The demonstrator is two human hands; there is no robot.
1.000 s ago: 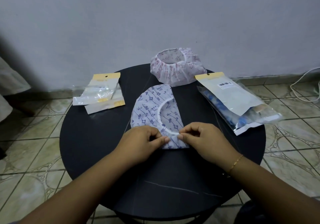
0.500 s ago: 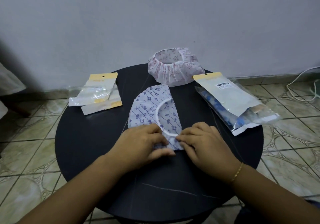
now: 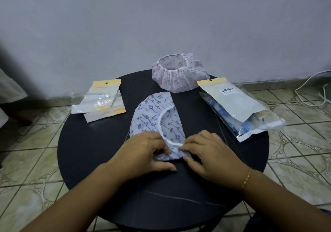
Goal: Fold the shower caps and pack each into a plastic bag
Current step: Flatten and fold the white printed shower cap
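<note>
Blue-patterned shower cap (image 3: 155, 119), folded flat, frame centre, on round black table (image 3: 86, 151).
Left hand (image 3: 143, 153) and right hand (image 3: 207, 153) pinch its near edge (fingers curled); pink-patterned shower cap (image 3: 177, 76) at upper centre.

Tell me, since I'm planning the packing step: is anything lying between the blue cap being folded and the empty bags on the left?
Nothing visible. Both hands, left hand and right hand, hold the blue cap at its near edge. Bare black table separates it from the empty bags.
</note>
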